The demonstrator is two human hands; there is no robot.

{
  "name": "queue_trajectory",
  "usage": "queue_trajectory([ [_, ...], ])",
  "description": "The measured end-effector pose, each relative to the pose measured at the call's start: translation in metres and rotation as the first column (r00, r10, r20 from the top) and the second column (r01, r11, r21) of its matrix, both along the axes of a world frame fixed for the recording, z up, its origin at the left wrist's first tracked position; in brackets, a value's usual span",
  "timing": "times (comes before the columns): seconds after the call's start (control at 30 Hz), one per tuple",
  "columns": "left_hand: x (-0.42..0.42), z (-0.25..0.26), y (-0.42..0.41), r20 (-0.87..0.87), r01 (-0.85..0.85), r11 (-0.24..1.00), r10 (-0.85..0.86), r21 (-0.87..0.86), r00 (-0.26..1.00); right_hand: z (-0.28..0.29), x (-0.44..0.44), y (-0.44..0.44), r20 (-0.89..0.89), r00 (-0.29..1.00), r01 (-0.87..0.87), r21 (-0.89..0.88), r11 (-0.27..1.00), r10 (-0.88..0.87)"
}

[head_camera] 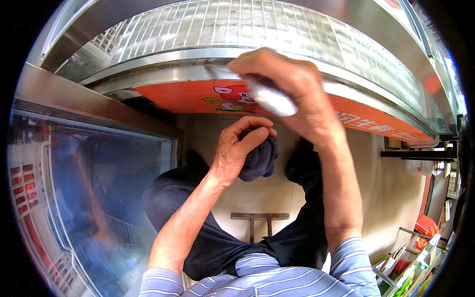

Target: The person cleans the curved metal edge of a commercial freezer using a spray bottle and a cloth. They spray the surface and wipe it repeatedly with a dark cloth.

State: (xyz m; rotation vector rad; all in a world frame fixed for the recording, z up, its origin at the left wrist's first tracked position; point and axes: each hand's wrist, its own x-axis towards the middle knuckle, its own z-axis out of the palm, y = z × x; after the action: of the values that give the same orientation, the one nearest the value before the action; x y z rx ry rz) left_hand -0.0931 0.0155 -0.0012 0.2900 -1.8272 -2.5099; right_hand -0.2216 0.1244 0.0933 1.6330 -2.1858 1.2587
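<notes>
My left hand is closed around a bunched dark blue cloth, held low between my knees. Higher and to the right, my right hand grips a shiny, silvery object, blurred, so its kind is unclear. A thin dark tip shows beyond the fingers, close to the metal edge of a display case. Below that edge runs an orange panel with a cartoon figure and writing, partly behind my right hand.
White wire racks line the case. A glass-fronted cabinet stands at left, with white plastic baskets near it. Beneath me is a pale tiled floor with a metal bar frame. Shelves with packaged goods stand at lower right.
</notes>
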Motion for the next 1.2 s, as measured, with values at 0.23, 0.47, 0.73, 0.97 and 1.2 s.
queue_trajectory([
  [0.23,0.005,-0.004,0.000,0.016,-0.020,0.996,0.018,0.082,1.000,0.003,0.001,-0.008,0.017,0.999,-0.035,0.058,0.998,0.034],
  [0.47,0.008,-0.004,-0.006,0.022,0.017,0.999,-0.017,0.031,1.000,-0.008,0.008,-0.021,0.012,1.000,-0.025,0.043,0.999,0.024],
  [0.73,0.005,-0.009,-0.006,0.059,0.014,0.997,-0.009,-0.074,0.998,-0.013,0.013,-0.024,0.010,1.000,-0.027,0.003,1.000,0.027],
  [0.97,0.002,-0.004,0.002,-0.010,-0.018,0.999,0.018,0.038,1.000,-0.009,0.008,-0.018,0.012,1.000,-0.023,0.050,0.998,0.022],
  [1.2,0.002,0.003,0.006,0.021,-0.065,0.997,0.064,0.035,0.998,0.002,0.006,-0.011,-0.028,0.999,-0.015,0.037,0.999,0.016],
])
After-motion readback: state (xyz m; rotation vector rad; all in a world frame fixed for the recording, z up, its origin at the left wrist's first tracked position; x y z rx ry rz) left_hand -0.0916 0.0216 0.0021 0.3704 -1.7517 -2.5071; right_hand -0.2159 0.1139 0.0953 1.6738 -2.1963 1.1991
